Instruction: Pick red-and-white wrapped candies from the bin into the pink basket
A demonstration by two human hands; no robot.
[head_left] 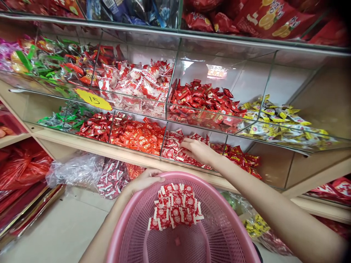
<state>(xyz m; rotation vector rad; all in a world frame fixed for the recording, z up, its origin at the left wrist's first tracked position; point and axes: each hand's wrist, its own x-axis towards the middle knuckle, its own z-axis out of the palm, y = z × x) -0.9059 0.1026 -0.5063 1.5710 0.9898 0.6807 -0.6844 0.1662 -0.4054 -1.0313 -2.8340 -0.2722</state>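
Reads "15" in black on the red-edged yellow tag [93,99]; shows white lettering [275,8] on the fruit-printed red bag [272,20], too unclear to make out.

left hand [146,179] bare, slim, smooth-backed | right hand [197,149] bare, same slim build | left forearm [109,226] looks slender to me, bare | right forearm [263,186] also bare, smooth, thicker toward near right

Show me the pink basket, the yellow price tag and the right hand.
Pink basket [230,226]: head view, on its inner side wall.
Yellow price tag [93,99]: head view, on its middle, by the 15.
Right hand [197,150]: head view, on its back.
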